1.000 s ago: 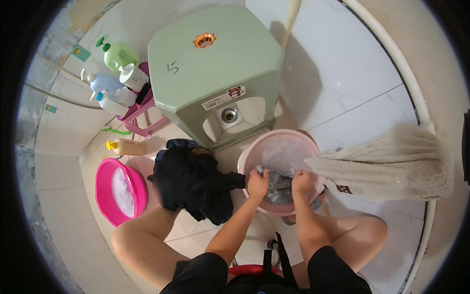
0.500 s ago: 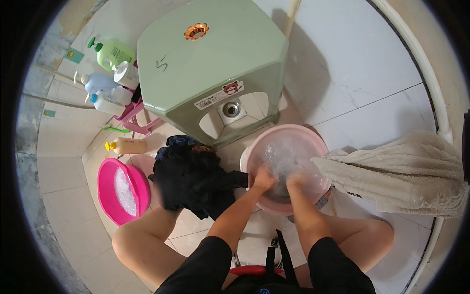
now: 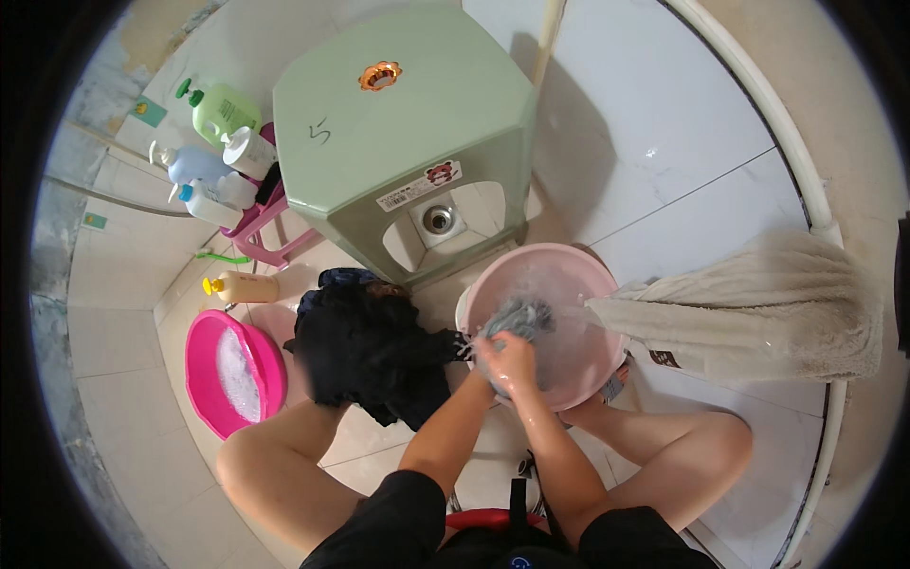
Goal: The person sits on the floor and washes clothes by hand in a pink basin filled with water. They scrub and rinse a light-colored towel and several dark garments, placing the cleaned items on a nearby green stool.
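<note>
Bunched wet grey cloth (image 3: 519,321) is lifted at the near left side of a pink basin (image 3: 608,273) of cloudy water. My right hand (image 3: 513,363) crosses to the left and closes over the cloth, its fingers wrapped round it. Pressed close beside it, my left hand (image 3: 482,368) grips the same cloth, most of its fingers hidden by the right hand. Water splashes off at the basin's left rim. Just left of the basin lies a heap of black clothes (image 3: 365,356).
A tall green plastic stool (image 3: 408,123) stands beyond the basin, near a floor drain (image 3: 438,220). Left are a magenta basin of suds (image 3: 270,375), a yellow-capped bottle (image 3: 248,287) and pump bottles (image 3: 227,112) on a pink stool (image 3: 261,228). A pale towel (image 3: 758,318) hangs at right.
My hands have come up from the water and drawn together toward the basin's near left side. The grey cloth, submerged before, is now bunched and raised between them.
</note>
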The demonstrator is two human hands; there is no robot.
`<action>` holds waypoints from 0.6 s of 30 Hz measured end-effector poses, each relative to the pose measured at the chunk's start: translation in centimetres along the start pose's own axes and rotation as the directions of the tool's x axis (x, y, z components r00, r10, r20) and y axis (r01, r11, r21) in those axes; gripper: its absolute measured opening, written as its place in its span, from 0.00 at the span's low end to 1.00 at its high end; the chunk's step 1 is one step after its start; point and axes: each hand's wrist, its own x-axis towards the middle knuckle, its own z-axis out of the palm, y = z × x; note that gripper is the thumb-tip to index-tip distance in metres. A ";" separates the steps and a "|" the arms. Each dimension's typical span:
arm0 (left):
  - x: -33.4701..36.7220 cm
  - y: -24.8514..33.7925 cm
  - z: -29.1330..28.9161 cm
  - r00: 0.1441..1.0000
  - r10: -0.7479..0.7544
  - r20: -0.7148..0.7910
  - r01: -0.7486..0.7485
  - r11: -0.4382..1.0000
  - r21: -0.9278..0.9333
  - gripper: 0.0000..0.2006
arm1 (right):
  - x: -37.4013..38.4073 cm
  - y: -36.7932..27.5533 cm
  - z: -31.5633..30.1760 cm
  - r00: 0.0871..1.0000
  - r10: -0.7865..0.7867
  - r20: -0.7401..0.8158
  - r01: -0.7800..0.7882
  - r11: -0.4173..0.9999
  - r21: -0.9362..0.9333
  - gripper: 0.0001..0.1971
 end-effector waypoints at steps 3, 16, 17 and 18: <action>-1.7 -0.5 1.1 0.985 0.160 -0.062 -0.150 0.978 0.146 0.24 | 2.9 3.7 -1.9 0.939 0.073 -0.336 -0.110 0.990 -0.093 0.19; -0.1 -0.5 -0.2 0.960 0.186 0.209 -0.038 -0.656 0.754 0.29 | 3.7 17.5 1.1 0.960 0.147 0.237 0.063 0.713 -0.698 0.31; 0.5 -0.9 -0.2 0.960 0.144 0.240 -0.037 -0.785 0.618 0.30 | 4.8 20.9 0.2 0.924 0.231 0.304 0.062 0.695 -0.717 0.30; 1.5 -1.0 -0.7 0.978 0.093 0.187 -0.061 -0.726 0.684 0.30 | 6.0 23.6 -0.5 0.879 0.301 0.371 0.077 0.677 -0.732 0.30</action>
